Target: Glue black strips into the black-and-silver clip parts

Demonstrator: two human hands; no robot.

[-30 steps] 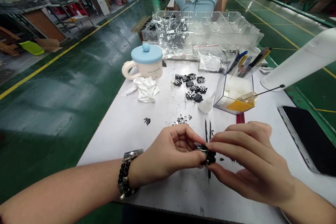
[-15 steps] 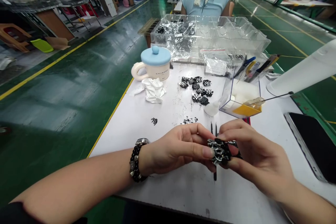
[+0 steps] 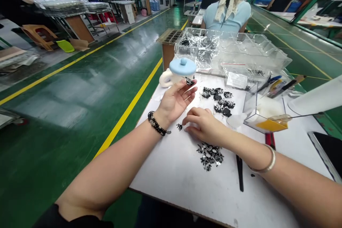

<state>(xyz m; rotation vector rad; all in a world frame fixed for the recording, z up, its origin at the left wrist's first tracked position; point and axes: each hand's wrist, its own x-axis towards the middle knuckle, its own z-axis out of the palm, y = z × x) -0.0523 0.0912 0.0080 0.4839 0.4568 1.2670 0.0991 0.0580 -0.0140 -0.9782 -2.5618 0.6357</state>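
Observation:
My left hand (image 3: 175, 103) is raised palm up in front of the lidded mug (image 3: 183, 71). Between its thumb and fingertips it pinches a small black and silver part (image 3: 189, 81). Lower and to the right, my right hand (image 3: 204, 124) hovers low over the white table (image 3: 171, 171), thumb and forefinger apart. A few small black pieces (image 3: 179, 127) lie just left of those fingertips. Below the right hand is a loose pile of tiny black and silver pieces (image 3: 210, 156). Black tweezers (image 3: 239, 174) lie partly hidden under my right forearm.
Clusters of black and silver parts (image 3: 224, 106) sit beyond my right hand. Clear plastic trays (image 3: 251, 48) stand at the far edge. To the right are a clear pen box (image 3: 264, 112), a white cylinder (image 3: 317, 96) and a phone (image 3: 326, 153). A person (image 3: 227, 16) sits ahead.
My hands have separated. The left went up and forward with the black and silver part; the right let go and moved left towards the small black pieces. The view has shifted left.

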